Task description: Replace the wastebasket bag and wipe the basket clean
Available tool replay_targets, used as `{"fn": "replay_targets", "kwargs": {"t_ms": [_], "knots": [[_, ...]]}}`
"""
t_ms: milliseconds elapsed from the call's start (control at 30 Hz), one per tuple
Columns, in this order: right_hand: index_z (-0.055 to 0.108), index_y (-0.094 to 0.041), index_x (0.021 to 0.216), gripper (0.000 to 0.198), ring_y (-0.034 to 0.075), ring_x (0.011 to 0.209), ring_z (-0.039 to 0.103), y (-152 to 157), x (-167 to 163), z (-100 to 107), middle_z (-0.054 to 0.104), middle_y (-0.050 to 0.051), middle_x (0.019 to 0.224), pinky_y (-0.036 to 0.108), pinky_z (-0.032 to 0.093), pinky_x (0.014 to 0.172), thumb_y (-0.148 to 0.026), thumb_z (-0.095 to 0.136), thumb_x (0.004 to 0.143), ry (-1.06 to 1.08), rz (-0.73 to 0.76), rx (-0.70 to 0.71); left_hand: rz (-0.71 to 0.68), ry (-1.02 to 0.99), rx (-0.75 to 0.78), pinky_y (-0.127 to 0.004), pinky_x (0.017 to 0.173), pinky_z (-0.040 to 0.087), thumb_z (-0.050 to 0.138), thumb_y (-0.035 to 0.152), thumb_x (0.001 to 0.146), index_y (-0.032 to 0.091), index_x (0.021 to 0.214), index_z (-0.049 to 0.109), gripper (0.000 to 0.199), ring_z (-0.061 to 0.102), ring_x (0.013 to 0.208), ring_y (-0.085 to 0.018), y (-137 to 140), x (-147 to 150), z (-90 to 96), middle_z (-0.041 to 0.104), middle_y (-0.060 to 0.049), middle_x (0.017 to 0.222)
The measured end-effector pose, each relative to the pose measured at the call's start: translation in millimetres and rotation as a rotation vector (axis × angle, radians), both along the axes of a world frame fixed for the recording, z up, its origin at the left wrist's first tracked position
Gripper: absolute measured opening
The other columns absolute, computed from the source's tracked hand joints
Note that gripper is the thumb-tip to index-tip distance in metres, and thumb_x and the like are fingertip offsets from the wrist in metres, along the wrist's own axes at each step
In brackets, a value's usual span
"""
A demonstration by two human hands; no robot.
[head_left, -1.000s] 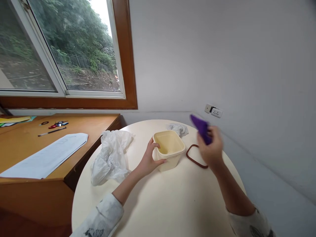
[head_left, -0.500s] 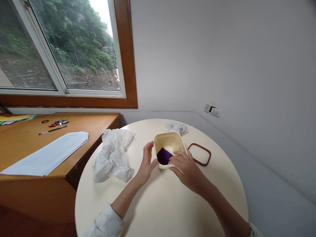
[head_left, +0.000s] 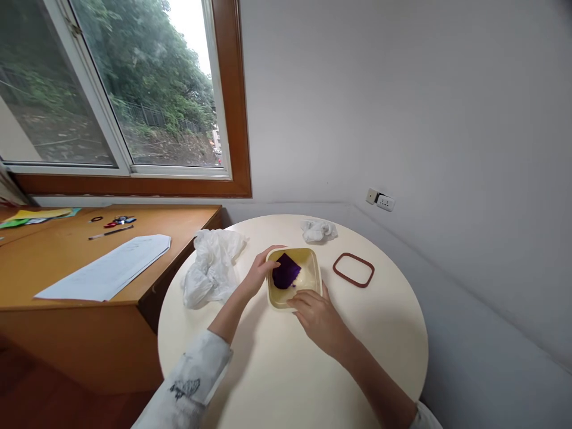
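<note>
At the centre of the frame, a cream container [head_left: 292, 277] holding a purple cloth [head_left: 286, 271] sits on a round table [head_left: 290, 369], the left hand [head_left: 258, 275] gripping its left rim, the right hand [head_left: 318, 319] touching its near edge.

a square, cream-coloured plastic container [head_left: 292, 279] with rounded corners stands upright and open near the middle of the round cream table [head_left: 286, 369], on the side toward the window. inside it lies a small purple cloth [head_left: 285, 271], crumpled, resting against the container's left inner wall and floor. my left hand [head_left: 259, 273] cups the container's left rim, my right hand [head_left: 318, 316] its near edge.
</note>
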State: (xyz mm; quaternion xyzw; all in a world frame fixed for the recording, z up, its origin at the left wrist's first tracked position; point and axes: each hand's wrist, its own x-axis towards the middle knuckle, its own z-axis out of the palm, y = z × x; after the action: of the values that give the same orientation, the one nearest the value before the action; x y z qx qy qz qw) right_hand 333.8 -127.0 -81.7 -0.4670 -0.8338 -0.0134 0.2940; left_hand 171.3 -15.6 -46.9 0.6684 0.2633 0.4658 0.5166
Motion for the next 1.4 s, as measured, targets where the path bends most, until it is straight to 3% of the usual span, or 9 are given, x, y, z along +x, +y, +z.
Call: {"fn": "replay_targets", "kwargs": {"t_ms": [200, 633, 767, 867, 967, 1033, 1167, 1300, 1400], "knots": [[0.059, -0.022, 0.104, 0.033, 0.019, 0.097, 0.055, -19, -24, -5, 0.065, 0.004, 0.094, 0.053, 0.012, 0.106, -0.004, 0.040, 0.082, -0.005, -0.085, 0.034, 0.049, -0.120, -0.130, -0.028, 0.070, 0.042, 0.046, 0.020, 0.059, 0.015, 0.088, 0.064, 0.035, 0.058, 0.082, -0.021, -5, 3, -1.3, 0.067, -0.002, 0.082], [0.058, -0.023, 0.107, 0.044, 0.017, 0.108, 0.051, -71, -14, 1, 0.063, 0.002, 0.106, 0.050, 0.009, 0.108, -0.002, 0.037, 0.076, 0.174, 0.023, -0.095, 0.061, -0.148, -0.089, -0.028, 0.071, 0.041, 0.057, 0.028, 0.066, 0.015, 0.078, 0.065, 0.020, 0.057, 0.075, -0.018, -61, 10, 3.5, 0.064, -0.002, 0.076], [0.061, -0.021, 0.098, 0.034, 0.021, 0.116, 0.045, -77, -20, -6, 0.063, 0.005, 0.104, 0.055, 0.001, 0.106, -0.006, 0.036, 0.081, 0.188, -0.129, 0.091, 0.070, -0.140, -0.060, -0.028, 0.071, 0.041, 0.057, 0.028, 0.066, 0.015, 0.077, 0.065, 0.019, 0.057, 0.078, -0.019, -73, 12, 5.5, 0.064, -0.003, 0.079], [0.062, -0.017, 0.096, 0.032, 0.021, 0.113, 0.047, -74, -27, -6, 0.061, 0.008, 0.108, 0.048, 0.021, 0.104, -0.005, 0.036, 0.082, 0.114, -0.178, 0.201, 0.084, -0.122, -0.039, -0.027, 0.071, 0.041, 0.056, 0.028, 0.066, 0.015, 0.074, 0.065, 0.017, 0.057, 0.078, -0.019, -80, 13, 7.5, 0.064, -0.002, 0.077], [0.059, -0.014, 0.106, 0.036, 0.018, 0.102, 0.054, -62, -34, 4, 0.060, 0.010, 0.108, 0.033, 0.039, 0.091, -0.003, 0.034, 0.083, -0.048, -0.195, 0.018, 0.098, -0.098, -0.035, -0.027, 0.068, 0.041, 0.056, 0.028, 0.067, 0.016, 0.074, 0.066, 0.018, 0.057, 0.077, -0.018, -83, 13, 8.0, 0.064, -0.002, 0.075], [0.058, -0.012, 0.109, 0.036, 0.019, 0.097, 0.057, -49, -38, 12, 0.060, 0.012, 0.108, 0.029, 0.044, 0.082, -0.002, 0.036, 0.081, -0.149, -0.237, -0.144, 0.102, -0.083, -0.037, -0.027, 0.067, 0.041, 0.055, 0.029, 0.067, 0.016, 0.076, 0.066, 0.019, 0.057, 0.076, -0.018, -84, 14, 7.4, 0.064, -0.002, 0.075], [0.063, -0.008, 0.094, 0.020, 0.020, 0.081, 0.062, -16, -52, 19, 0.064, 0.014, 0.093, 0.029, 0.048, 0.072, -0.008, 0.054, 0.077, -0.293, -0.243, -0.347, 0.103, -0.066, -0.029, -0.027, 0.068, 0.042, 0.055, 0.028, 0.065, 0.016, 0.077, 0.067, 0.021, 0.056, 0.076, -0.018, -84, 17, 5.4, 0.065, -0.002, 0.075], [0.056, -0.012, 0.110, 0.032, 0.021, 0.101, 0.056, 10, -64, 16, 0.058, 0.012, 0.112, 0.041, 0.044, 0.087, -0.028, 0.057, 0.082, -0.410, -0.254, -0.437, 0.102, -0.066, -0.034, -0.027, 0.067, 0.041, 0.055, 0.028, 0.065, 0.016, 0.075, 0.067, 0.019, 0.056, 0.072, -0.017, -83, 20, 4.1, 0.064, -0.001, 0.070], [0.046, -0.012, 0.125, 0.048, 0.028, 0.123, 0.039, 17, -63, 15, 0.045, 0.016, 0.131, 0.044, 0.032, 0.100, -0.024, 0.056, 0.080, -0.439, -0.260, -0.405, 0.098, -0.068, -0.057, -0.027, 0.064, 0.041, 0.056, 0.028, 0.064, 0.016, 0.072, 0.065, 0.017, 0.056, 0.068, -0.017, -82, 21, 4.3, 0.063, 0.000, 0.066]]}}
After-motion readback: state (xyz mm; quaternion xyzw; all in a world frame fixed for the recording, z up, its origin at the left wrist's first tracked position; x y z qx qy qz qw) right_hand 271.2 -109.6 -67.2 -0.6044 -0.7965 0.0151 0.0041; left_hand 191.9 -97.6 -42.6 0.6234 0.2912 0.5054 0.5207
